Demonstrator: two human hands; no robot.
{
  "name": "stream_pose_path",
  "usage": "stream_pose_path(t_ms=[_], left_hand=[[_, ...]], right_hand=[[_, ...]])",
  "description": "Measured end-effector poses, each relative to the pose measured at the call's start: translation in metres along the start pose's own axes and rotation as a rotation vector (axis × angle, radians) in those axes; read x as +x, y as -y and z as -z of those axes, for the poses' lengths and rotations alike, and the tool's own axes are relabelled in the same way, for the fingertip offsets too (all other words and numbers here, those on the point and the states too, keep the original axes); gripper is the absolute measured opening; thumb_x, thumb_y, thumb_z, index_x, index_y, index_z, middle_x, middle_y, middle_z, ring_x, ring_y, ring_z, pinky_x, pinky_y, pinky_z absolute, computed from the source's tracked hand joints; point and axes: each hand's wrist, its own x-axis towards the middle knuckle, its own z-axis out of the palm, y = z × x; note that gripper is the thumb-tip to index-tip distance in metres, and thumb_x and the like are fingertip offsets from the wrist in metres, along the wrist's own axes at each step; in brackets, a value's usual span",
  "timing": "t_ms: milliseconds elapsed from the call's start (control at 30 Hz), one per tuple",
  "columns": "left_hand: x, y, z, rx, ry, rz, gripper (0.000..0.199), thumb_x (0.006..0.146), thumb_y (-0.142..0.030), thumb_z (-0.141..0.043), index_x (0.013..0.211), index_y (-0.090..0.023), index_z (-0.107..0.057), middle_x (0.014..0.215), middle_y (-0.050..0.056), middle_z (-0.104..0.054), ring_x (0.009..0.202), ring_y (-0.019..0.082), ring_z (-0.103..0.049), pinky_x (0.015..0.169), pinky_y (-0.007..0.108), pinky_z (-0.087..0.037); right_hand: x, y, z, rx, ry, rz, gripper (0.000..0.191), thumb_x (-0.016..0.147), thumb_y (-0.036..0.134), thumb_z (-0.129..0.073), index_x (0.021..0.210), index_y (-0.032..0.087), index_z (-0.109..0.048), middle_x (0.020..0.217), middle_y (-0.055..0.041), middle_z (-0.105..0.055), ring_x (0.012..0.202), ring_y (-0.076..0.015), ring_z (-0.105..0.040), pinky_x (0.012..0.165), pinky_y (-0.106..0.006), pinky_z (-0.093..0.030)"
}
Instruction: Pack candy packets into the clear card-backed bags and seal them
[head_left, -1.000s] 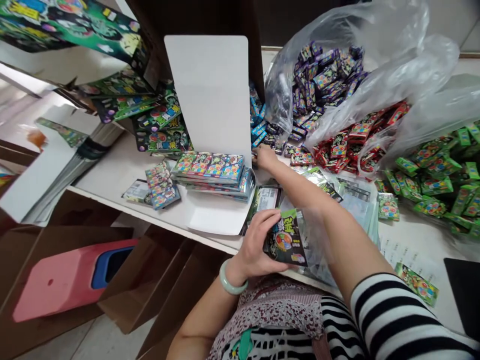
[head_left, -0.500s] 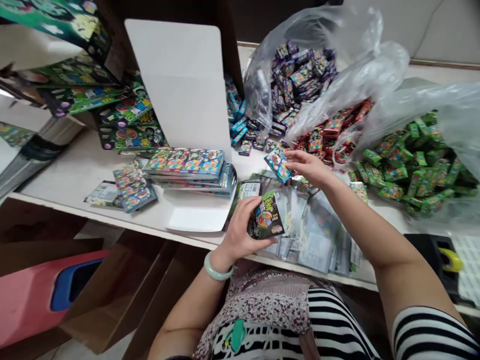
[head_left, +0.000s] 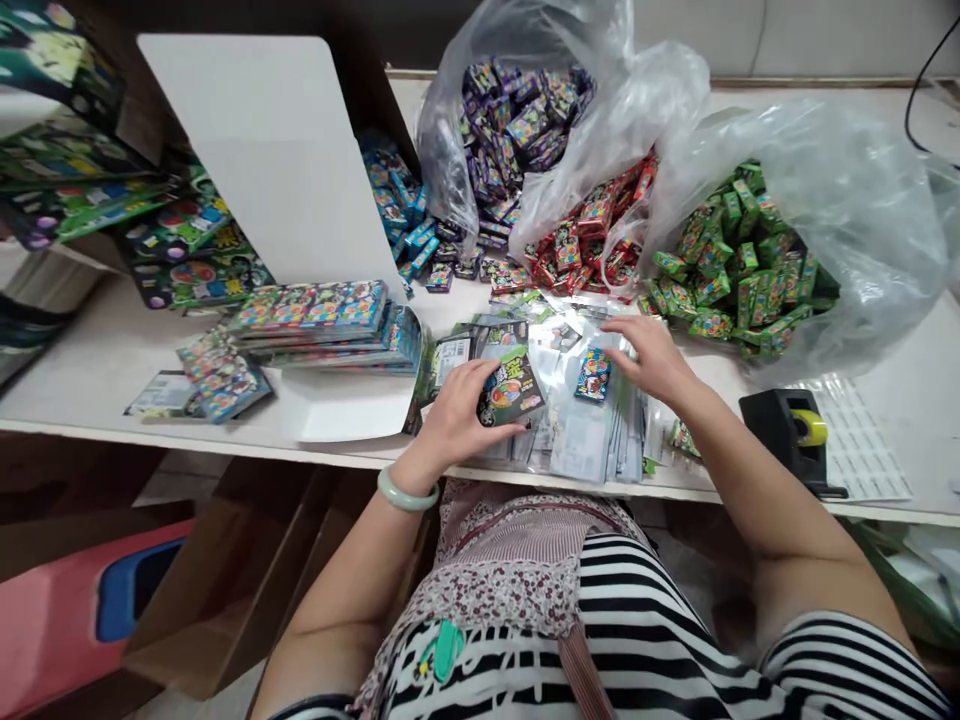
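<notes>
My left hand (head_left: 461, 415) grips a black printed packet (head_left: 514, 388) between thumb and fingers, just above the pile of clear plastic sleeves (head_left: 581, 440). To its right, a small blue box (head_left: 593, 375) lies on the sleeves. Beside that box, my right hand (head_left: 649, 355) has its fingers apart, with nothing between them. Left of my hands, a stack of multicoloured strips (head_left: 322, 315) sits in an open white carton (head_left: 360, 405).
Behind are plastic bags of purple boxes (head_left: 517, 125), red boxes (head_left: 596, 225) and green boxes (head_left: 742, 260). Loose blue boxes (head_left: 394, 195) lie by the carton's upright lid (head_left: 262, 150). At the right stands a black tape dispenser (head_left: 784, 435).
My right hand has let go of the small blue box, which now lies on the sleeves. My left hand still holds the black packet, now lower over the pile. The camera view has shifted right.
</notes>
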Motion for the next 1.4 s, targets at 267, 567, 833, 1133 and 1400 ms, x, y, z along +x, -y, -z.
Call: stream_pose_path(t_ms=[267, 567, 833, 1133, 1400], left_hand=[[-0.002, -0.006, -0.007, 0.013, 0.081, 0.012, 0.092, 0.071, -0.057, -0.08, 0.146, -0.021, -0.041, 0.137, 0.017, -0.053, 0.129, 0.036, -0.051, 0.11, 0.057, -0.043], [-0.006, -0.015, -0.004, 0.04, 0.107, -0.167, 0.089, 0.074, -0.055, -0.077, 0.146, -0.02, -0.038, 0.135, 0.017, -0.053, 0.126, 0.034, -0.052, 0.108, 0.054, -0.043], [-0.009, -0.024, -0.013, -0.013, 0.077, -0.168, 0.088, 0.072, -0.057, -0.078, 0.141, -0.017, -0.041, 0.128, 0.017, -0.055, 0.12, 0.034, -0.054, 0.104, 0.053, -0.045], [-0.005, -0.062, -0.011, -0.059, -0.169, 0.07, 0.089, 0.067, -0.053, -0.083, 0.137, -0.018, -0.039, 0.129, 0.016, -0.051, 0.125, 0.035, -0.049, 0.106, 0.053, -0.045], [-0.034, -0.073, -0.043, -0.707, -0.224, 0.313, 0.06, 0.097, -0.042, -0.055, 0.148, -0.028, -0.027, 0.118, 0.01, -0.063, 0.104, 0.021, -0.066, 0.087, 0.037, -0.058]], right_hand=[[-0.048, 0.009, -0.015, -0.008, -0.045, -0.062, 0.051, 0.08, 0.039, -0.072, 0.127, 0.022, -0.063, 0.139, -0.0168, -0.057, 0.129, -0.0368, -0.053, 0.105, -0.058, -0.041], [-0.044, 0.06, 0.048, 0.08, 0.146, 0.488, 0.044, 0.085, 0.028, -0.068, 0.129, 0.023, -0.061, 0.141, -0.015, -0.056, 0.127, -0.0324, -0.052, 0.104, -0.054, -0.046], [-0.029, 0.073, 0.04, 0.09, 0.257, 0.44, 0.052, 0.081, 0.036, -0.075, 0.129, 0.021, -0.059, 0.141, -0.0188, -0.054, 0.129, -0.0369, -0.051, 0.104, -0.06, -0.046], [-0.041, 0.097, 0.019, 0.56, 0.049, -0.032, 0.045, 0.085, 0.045, -0.069, 0.125, 0.029, -0.057, 0.13, -0.01, -0.059, 0.11, -0.026, -0.063, 0.085, -0.042, -0.058], [-0.045, 0.097, -0.002, 0.846, -0.134, -0.213, 0.049, 0.081, 0.029, -0.072, 0.125, 0.03, -0.051, 0.096, 0.0007, -0.067, 0.058, -0.0087, -0.052, 0.056, -0.025, -0.047]])
